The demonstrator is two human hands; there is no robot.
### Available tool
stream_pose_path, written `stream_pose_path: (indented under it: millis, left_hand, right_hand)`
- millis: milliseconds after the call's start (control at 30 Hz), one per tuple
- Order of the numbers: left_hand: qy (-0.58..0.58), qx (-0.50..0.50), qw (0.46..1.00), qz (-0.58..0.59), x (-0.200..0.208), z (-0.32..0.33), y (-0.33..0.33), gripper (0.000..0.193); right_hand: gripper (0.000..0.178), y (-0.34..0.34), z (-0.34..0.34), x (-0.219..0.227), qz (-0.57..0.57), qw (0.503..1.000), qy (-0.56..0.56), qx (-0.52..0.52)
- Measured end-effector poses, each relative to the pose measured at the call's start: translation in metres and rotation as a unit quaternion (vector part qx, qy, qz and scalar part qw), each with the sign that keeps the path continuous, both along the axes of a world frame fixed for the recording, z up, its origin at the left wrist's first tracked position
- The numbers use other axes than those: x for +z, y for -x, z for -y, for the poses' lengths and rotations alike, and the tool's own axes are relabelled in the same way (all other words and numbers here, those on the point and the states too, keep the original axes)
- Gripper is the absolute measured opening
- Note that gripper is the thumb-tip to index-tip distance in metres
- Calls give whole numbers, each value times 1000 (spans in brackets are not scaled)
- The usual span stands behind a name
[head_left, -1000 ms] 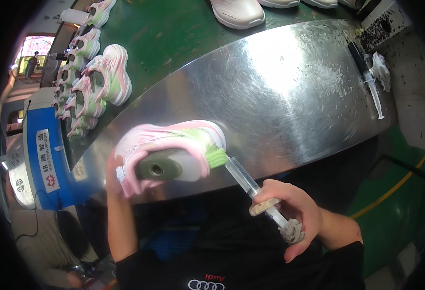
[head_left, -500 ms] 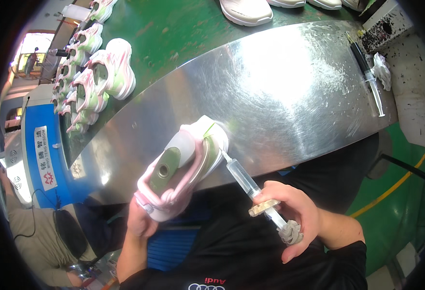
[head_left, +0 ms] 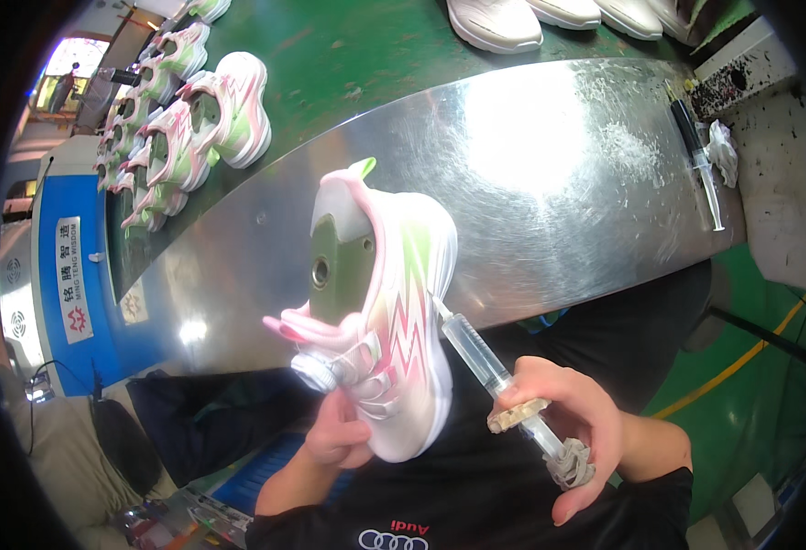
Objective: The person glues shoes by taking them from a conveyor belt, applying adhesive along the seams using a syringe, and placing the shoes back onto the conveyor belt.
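Observation:
A sneaker (head_left: pixel 412 302) in pink, white and pale green, with a green last inside it, is held up over the metal tabletop's near edge. My left hand (head_left: pixel 337 433) grips it near the toe, fingers partly hidden behind the shoe. In my right hand (head_left: pixel 573 403) is a clear syringe (head_left: pixel 476 353), my fingers curled round its taped flange and its wrapped plunger end. The needle tip meets or nearly meets the shoe's side just above the white sole; whether it touches I cannot tell.
Several similar sneakers (head_left: pixel 238 110) stand in rows on the green surface at far left. Cream shoes (head_left: pixel 495 23) line the back. A second, dark-filled syringe (head_left: pixel 687 128) lies beside crumpled tissue (head_left: pixel 722 154) on the metal tabletop's (head_left: pixel 375 147) right end. A blue machine (head_left: pixel 100 302) stands left.
My left hand has turned the sneaker so its outer side now faces up toward me. My right hand has shifted slightly right and down with the syringe, its tip still near the sole line.

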State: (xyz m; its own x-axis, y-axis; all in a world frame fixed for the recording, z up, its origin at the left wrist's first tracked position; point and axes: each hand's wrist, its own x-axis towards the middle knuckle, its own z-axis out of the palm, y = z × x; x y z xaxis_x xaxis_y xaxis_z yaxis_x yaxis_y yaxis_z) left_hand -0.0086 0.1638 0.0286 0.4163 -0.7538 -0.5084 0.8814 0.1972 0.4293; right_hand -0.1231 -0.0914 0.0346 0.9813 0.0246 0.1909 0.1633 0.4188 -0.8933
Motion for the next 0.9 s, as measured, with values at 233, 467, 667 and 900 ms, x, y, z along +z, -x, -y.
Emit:
stream_pose_path:
  millis: [233, 467, 667, 900]
  left_hand:
    - [9, -32, 997, -69, -8, 20, 11, 75]
    - [148, -90, 976, -131, -21, 45, 9, 68]
    - [206, -145, 956, -151, -25, 67, 7, 56]
    - [192, -145, 963, -120, -24, 98, 3, 45]
  right_hand:
    - [93, 14, 8, 31, -71, 995, -25, 69]
    - [98, 35, 25, 63, -70, 994, 57, 56]
    - [88, 56, 29, 76, -44, 993, 104, 25]
    - [82, 78, 36, 81, -32, 989, 144, -2]
